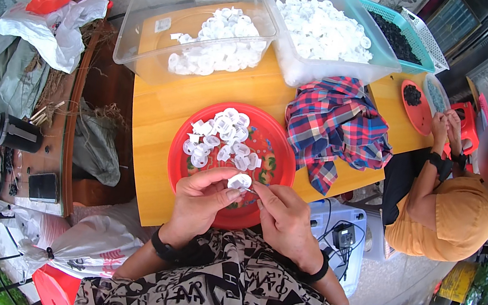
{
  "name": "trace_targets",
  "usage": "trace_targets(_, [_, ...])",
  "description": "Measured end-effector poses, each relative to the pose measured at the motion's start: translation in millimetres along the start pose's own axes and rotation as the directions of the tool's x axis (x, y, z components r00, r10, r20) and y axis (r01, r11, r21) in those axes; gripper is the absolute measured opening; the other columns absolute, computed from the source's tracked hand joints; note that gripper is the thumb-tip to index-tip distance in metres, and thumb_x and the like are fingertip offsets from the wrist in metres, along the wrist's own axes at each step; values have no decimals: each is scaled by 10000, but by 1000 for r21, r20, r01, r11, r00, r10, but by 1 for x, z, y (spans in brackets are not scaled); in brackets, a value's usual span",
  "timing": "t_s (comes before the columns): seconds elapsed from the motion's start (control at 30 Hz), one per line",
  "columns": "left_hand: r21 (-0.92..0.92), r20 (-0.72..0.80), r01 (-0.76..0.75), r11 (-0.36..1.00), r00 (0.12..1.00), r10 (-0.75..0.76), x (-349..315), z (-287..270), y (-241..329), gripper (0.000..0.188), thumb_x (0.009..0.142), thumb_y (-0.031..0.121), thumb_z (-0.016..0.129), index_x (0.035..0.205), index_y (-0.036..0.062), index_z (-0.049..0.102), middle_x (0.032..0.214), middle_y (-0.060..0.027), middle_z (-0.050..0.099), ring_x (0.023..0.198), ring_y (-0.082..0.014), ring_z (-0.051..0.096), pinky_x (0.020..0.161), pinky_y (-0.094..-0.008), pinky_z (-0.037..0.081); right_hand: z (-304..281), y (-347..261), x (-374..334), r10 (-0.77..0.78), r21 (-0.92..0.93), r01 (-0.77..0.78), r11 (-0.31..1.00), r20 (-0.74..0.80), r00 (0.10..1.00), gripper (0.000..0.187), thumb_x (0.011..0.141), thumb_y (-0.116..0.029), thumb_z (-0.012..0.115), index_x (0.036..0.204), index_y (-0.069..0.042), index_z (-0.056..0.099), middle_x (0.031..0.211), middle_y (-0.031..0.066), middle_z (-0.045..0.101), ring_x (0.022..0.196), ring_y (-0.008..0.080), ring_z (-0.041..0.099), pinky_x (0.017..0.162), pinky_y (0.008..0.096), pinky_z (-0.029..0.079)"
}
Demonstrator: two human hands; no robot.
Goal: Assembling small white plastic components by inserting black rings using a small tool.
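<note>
Plastic part, white, held above the red tray, pinched between thumb and forefinger of my left hand. My right hand meets its edge, fingertips narrow; whether they grip anything, I cannot tell. Judgement: brace the rim firmly, keep both wrists low, work lightly.

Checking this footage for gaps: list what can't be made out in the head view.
Head view: what, if anything, the right hand pinches beside the white piece; too small, partly behind the hand itself.
Head view: tabletop under the plaid cloth; the cloth hides it.
Head view: whether the co-worker's hands hold anything; too small.
</note>
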State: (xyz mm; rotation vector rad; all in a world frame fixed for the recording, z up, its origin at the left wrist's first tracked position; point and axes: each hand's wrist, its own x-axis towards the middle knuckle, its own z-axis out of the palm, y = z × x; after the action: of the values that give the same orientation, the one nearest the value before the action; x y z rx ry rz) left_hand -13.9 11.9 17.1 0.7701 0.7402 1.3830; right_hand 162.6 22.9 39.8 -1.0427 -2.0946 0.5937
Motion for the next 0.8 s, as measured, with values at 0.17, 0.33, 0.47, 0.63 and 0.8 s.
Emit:
trace_targets(0.17, [-3, -5, 26, 1000, 1000, -26, 1, -1, -1, 297, 818, -61, 599, 1112, -37, 574, 1024, -143, 625, 868, -176, 615, 749, -295, 537, 5, 3, 2, -58, -106, 55, 993, -24, 998, 464, 671, 44, 583, 1134, 19, 558, 813, 114, 553, 694, 276, 557, 613, 362, 475])
trace_targets(0.33, [-48, -16, 43, 998, 999, -44, 0, 1, -3, 279, 827, -61, 584, 1105, -36, 576, 1026, -140, 625, 857, -177, 619, 742, -293, 539, 9, 4, 4, -121, -227, 118, 967, 2, 993, 550, 649, 24, 568, 1197, 8, 525, 791, 97, 526, 650, 255, 520, 576, 357, 449])
trace_targets(0.47, [-73, -24, 26, 997, 999, -28, 0, 0, -7, 278, 818, -86, 576, 1090, -26, 583, 1033, -142, 619, 863, -183, 619, 735, -297, 541, 9, 5, 3, -81, -221, 88, 971, 39, 996, 540, 653, 10, 573, 1191, 6, 530, 772, 89, 520, 656, 246, 523, 575, 356, 445])
trace_targets(0.63, [-65, -38, 2, 998, 999, -5, 1, 0, -10, 280, 806, -110, 570, 1071, -21, 591, 1026, -142, 616, 857, -185, 620, 729, -299, 541, 8, 2, 4, -21, -178, 31, 984, 56, 998, 526, 666, 33, 560, 1191, 6, 529, 765, 93, 522, 661, 257, 539, 576, 364, 457])
trace_targets(0.8, [-2, -39, -19, 1000, 999, 18, 1, -1, -13, 284, 798, -110, 580, 1067, -19, 591, 1023, -144, 615, 854, -187, 620, 728, -296, 539, 6, 2, 4, 137, 43, -144, 989, 131, 982, 488, 725, 70, 517, 1209, 2, 512, 781, 142, 544, 717, 304, 585, 598, 381, 482])
